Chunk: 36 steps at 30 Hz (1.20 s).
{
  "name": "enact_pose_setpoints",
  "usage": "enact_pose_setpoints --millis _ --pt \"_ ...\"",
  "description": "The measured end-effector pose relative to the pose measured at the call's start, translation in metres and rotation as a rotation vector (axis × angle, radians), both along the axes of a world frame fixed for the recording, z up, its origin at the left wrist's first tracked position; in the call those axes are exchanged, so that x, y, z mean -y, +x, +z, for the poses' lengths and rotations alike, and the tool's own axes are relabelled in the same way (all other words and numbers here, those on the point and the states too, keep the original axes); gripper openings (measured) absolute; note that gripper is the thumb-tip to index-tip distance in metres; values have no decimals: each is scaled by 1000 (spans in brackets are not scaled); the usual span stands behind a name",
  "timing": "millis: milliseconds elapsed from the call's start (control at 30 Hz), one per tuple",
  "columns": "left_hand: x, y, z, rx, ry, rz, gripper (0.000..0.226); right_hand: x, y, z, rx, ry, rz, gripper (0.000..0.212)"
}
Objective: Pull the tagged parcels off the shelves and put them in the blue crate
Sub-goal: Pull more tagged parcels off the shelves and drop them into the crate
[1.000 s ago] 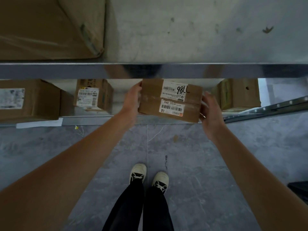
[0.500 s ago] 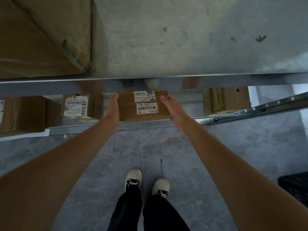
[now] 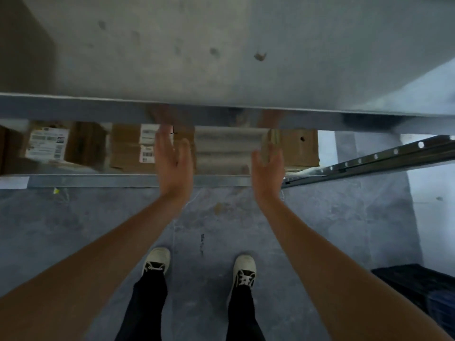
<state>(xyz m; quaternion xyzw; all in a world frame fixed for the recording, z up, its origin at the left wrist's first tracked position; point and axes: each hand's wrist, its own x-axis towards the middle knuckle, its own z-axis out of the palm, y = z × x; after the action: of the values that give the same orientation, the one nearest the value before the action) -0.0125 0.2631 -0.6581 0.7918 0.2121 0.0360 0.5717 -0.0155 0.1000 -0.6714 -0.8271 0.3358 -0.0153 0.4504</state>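
Observation:
A brown parcel [image 3: 128, 148] with two white barcode labels sits on the lower shelf [image 3: 98, 180], partly hidden behind my left hand [image 3: 172, 166]. My left hand is open, fingers spread, just in front of the parcel's right end; I cannot tell if it touches it. My right hand [image 3: 268, 168] is open too and holds nothing, in front of a plain brown box [image 3: 300, 148]. Further left stands another labelled parcel [image 3: 46, 143]. The dark blue crate [image 3: 423, 296] is on the floor at the lower right, only partly in view.
The upper shelf's metal lip [image 3: 221, 112] runs across above my hands. A perforated metal rail [image 3: 384, 156] slants at the right. Bare corrugated shelf back [image 3: 221, 148] shows between my hands. My feet [image 3: 157, 262] stand on the grey floor.
The labelled parcel that both hands held in front of the shelf was pushed back onto the lower shelf. Both hands have let go and spread apart.

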Motion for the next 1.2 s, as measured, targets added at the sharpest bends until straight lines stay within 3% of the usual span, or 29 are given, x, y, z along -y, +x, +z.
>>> enact_pose_setpoints --millis 67,167,333,500,667,800,933,1100,1200 --pt "56 0 -1 -60 -121 -39 50 46 -3 4 64 -108 -57 40" --pt "127 5 -10 -347 -283 -135 49 114 -4 -4 95 -160 -130 46" --pt "204 5 -22 -496 -416 -190 46 184 0 -35 -234 194 -121 63" --pt "223 -3 -44 -580 -406 -164 49 188 5 -38 -239 468 26 54" --pt "216 -1 -32 -452 -384 -26 26 195 7 -13 -187 506 -23 53" --pt "209 12 -6 -356 -504 63 32 204 3 21 -46 663 -17 45" --pt "204 21 16 -246 -584 26 28 208 0 33 -74 664 27 46" --pt "197 20 23 -201 -360 -162 26 204 -13 21 -85 666 41 46" --pt "195 14 21 -224 -382 -223 25 200 -20 15 -105 694 -13 44"
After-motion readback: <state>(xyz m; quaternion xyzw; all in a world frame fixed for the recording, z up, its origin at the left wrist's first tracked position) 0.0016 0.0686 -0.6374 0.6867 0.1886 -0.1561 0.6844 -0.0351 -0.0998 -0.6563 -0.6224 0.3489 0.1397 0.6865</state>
